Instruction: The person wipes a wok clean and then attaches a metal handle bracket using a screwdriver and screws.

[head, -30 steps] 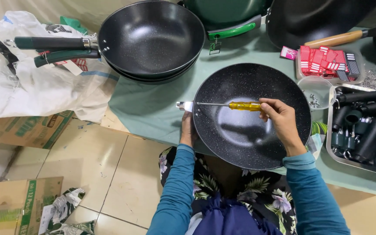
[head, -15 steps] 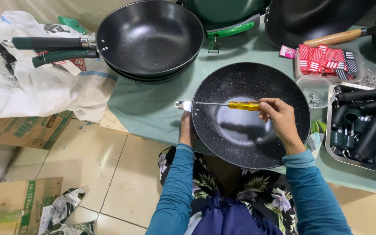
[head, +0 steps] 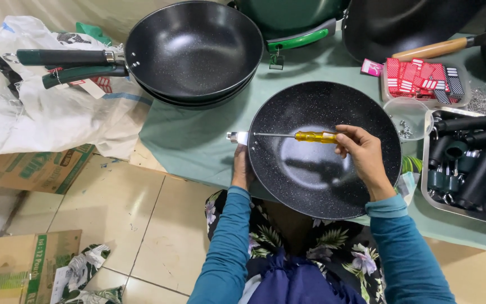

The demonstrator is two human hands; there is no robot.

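On green table cover [head: 198, 135], pans [head: 192, 50]; tiled floor [head: 108, 225] below.

The speckled pan [head: 324, 163] has a dark, stone-flecked coating with a soft sheen, while the stacked pans [head: 195, 48] beside it look glossier, their handles [head: 63, 57] a matt dark-green plastic ending in bright metal collars. The screwdriver [head: 299, 136] pairs a thin steel shaft with a clear amber plastic grip. The table cover [head: 198, 135] is matt green cloth, the tray [head: 468, 169] is shiny metal, and the sack [head: 57, 118] is crinkled white woven plastic.
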